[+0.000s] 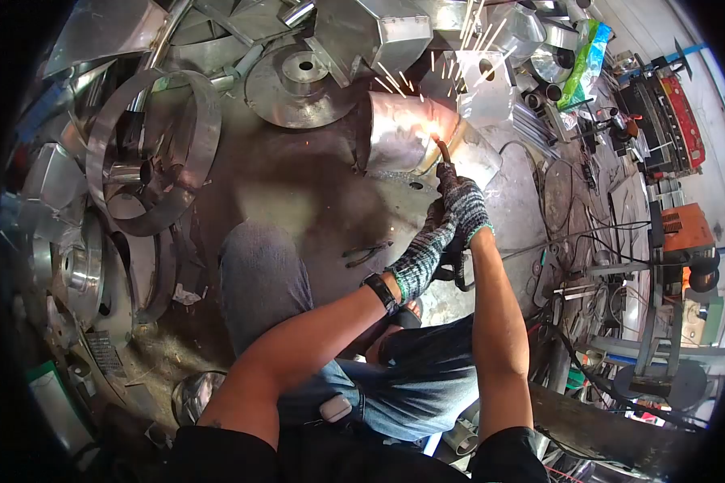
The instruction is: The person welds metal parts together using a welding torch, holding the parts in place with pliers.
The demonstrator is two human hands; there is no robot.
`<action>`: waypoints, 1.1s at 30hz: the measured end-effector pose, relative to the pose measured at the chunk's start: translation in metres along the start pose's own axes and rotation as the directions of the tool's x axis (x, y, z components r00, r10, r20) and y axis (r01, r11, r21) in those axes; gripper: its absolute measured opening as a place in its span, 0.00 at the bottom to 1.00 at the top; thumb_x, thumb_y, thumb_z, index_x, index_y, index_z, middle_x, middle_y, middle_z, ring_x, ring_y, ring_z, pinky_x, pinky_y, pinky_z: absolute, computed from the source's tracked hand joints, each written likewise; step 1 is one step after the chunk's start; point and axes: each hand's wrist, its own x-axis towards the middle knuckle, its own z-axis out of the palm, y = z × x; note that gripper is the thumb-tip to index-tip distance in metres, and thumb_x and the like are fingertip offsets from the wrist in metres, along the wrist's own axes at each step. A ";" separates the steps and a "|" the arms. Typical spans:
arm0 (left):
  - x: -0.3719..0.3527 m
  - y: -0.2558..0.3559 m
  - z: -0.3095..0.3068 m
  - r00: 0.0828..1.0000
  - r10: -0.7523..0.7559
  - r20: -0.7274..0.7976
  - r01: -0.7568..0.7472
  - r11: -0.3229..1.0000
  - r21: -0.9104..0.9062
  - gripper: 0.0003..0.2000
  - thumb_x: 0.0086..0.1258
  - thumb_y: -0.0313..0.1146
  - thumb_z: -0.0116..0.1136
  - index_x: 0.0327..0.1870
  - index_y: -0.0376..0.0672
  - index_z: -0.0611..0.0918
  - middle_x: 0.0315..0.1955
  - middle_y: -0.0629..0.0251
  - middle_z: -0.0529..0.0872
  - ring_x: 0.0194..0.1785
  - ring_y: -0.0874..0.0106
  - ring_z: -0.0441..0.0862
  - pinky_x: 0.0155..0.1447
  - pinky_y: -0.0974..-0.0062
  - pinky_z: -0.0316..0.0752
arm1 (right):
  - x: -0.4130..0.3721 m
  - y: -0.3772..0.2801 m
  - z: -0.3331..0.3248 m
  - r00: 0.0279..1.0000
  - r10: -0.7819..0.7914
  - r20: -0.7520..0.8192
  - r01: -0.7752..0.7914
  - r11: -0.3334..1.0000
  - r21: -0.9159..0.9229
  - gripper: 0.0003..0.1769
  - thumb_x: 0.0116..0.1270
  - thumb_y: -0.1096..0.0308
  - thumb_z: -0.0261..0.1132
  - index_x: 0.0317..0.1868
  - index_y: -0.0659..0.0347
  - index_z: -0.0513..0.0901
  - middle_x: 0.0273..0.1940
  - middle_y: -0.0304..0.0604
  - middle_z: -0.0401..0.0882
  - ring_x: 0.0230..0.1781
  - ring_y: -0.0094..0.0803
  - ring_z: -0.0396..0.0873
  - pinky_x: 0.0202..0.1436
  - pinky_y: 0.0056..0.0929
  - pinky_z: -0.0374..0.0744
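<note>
Both my hands wear grey knitted gloves and are wrapped round a dark welding torch (445, 161). My right hand (466, 208) is nearer the torch neck; my left hand (424, 251) is just below and to the left, closed on the handle. The torch tip touches or nearly touches a curved metal piece (403, 133) at the upper middle, where a bright orange glow shows. Sparks fly upward from there. A lighter metal section (474, 157) adjoins the piece on the right. My palms and part of the handle are hidden by the gloves.
A large metal ring (97, 161) stands at the left. A round flanged disc (282, 105) lies at the upper middle. Pliers (366, 253) rest on the floor left of my hands. Cables run to the right, near an orange machine (686, 227). My knee (262, 266) is close below.
</note>
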 end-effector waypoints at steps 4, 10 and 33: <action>-0.001 -0.002 -0.002 0.998 0.053 0.047 -0.052 0.998 -0.025 0.24 0.84 0.55 0.51 0.75 0.60 0.71 0.50 0.67 0.86 0.46 0.67 0.87 0.43 0.61 0.88 | 0.002 -0.001 0.001 1.000 0.029 0.012 -0.029 0.999 0.041 0.23 0.79 0.63 0.56 0.71 0.57 0.71 0.42 0.57 0.89 0.42 0.53 0.88 0.45 0.49 0.84; -0.009 0.005 0.001 0.994 0.072 0.083 -0.071 0.997 -0.021 0.27 0.84 0.55 0.51 0.80 0.64 0.64 0.54 0.67 0.85 0.49 0.68 0.86 0.45 0.60 0.87 | 0.000 0.002 0.007 0.994 -0.035 -0.108 0.034 0.999 -0.011 0.32 0.82 0.40 0.52 0.57 0.64 0.84 0.41 0.58 0.89 0.43 0.54 0.88 0.46 0.49 0.83; -0.003 -0.004 -0.004 0.996 0.026 0.082 -0.021 0.998 -0.062 0.27 0.83 0.55 0.51 0.79 0.61 0.65 0.52 0.66 0.86 0.47 0.67 0.87 0.44 0.60 0.86 | 0.000 0.005 0.011 0.996 0.071 -0.046 -0.066 0.993 0.099 0.31 0.84 0.42 0.47 0.62 0.61 0.81 0.42 0.59 0.88 0.41 0.51 0.89 0.44 0.45 0.84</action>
